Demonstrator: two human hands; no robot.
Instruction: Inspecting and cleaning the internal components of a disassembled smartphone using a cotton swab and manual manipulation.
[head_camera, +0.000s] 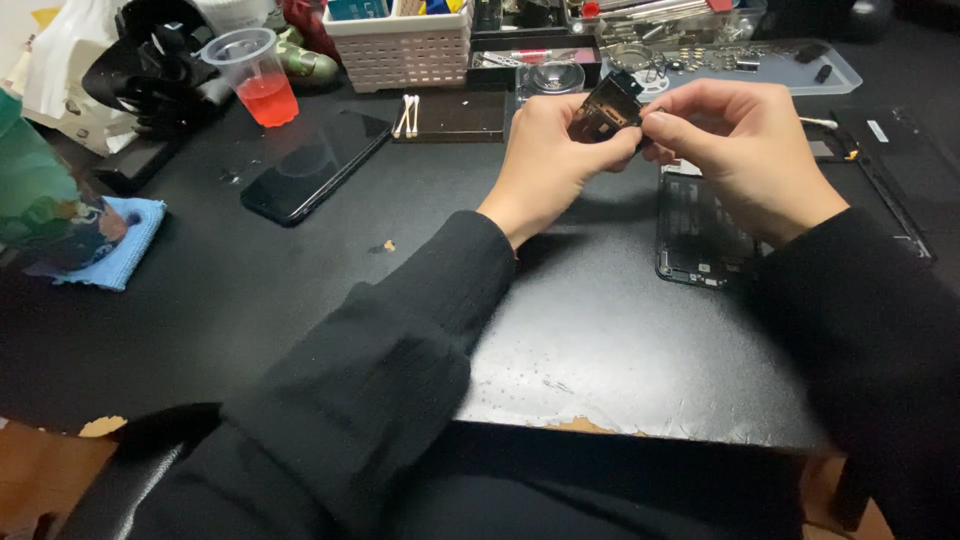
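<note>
Above the opened phone body (700, 230), the left hand (545, 160) and right hand (740, 150) both pinch a small dark component (605, 108), seemingly mid-disassembly, which needs steady fingertip pulling.

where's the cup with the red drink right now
In the head view, the clear plastic cup stands upright at the table's far left, just left of the white basket and beyond the dark phone, away from both hands.
</note>
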